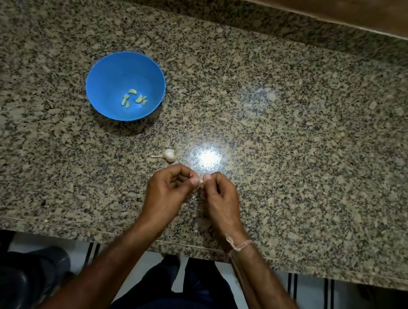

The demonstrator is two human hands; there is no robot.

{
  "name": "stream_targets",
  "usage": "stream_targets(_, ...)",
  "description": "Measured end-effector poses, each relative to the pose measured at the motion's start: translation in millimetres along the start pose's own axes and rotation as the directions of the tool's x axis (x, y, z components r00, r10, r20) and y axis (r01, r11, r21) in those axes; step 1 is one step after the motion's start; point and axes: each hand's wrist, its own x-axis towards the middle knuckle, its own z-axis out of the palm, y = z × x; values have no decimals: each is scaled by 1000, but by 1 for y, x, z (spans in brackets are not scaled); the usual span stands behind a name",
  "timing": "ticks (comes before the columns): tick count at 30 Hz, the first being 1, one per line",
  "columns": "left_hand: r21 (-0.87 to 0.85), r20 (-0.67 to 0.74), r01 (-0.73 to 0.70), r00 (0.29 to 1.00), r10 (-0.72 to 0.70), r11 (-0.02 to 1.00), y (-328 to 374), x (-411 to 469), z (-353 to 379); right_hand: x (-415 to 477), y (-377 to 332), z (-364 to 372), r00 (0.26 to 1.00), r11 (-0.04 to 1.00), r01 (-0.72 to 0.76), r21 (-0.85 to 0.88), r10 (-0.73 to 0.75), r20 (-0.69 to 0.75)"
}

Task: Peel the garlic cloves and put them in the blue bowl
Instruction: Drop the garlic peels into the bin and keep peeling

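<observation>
A blue bowl (108, 79) stands on the granite counter at the left, with several peeled pale cloves (134, 98) lying in its bottom. A small garlic bulb (169, 155) with a stem lies on the counter just beyond my hands. My left hand (165, 193) and my right hand (220, 199) meet near the counter's front edge, and their fingertips pinch a garlic clove (201, 179) between them. The clove is mostly hidden by my thumbs. Thin bits of papery skin (194, 197) hang below the fingers.
The granite counter (305, 143) stretches wide to the right, with a raised back edge at the top. A bright lamp reflection (209, 158) shines just beyond my hands. Below the front edge are a tiled floor and dark shoes (20, 277).
</observation>
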Motion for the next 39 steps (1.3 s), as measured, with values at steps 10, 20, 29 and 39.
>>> stream_targets(10, -210, -60, 158, 983, -174, 965, -8, 0, 6, -2, 16, -4, 965, 917, 213, -336, -252, -76)
stream_targets(20, -294, 35, 286, 957, -289, 912, -3, -1, 5, -6, 15, -3, 991, 979, 82, 189, -60, -116)
stream_targets(29, 212, -79, 1, 997, 16, 977, 1, -6, 9, -8, 15, -10, 982, 975, 186, 120, -180, -59)
stream_targets(39, -10, -54, 212, 976, -212, 977, -10, -4, 13, -6, 23, -16, 988, 968, 147, 201, -135, -76)
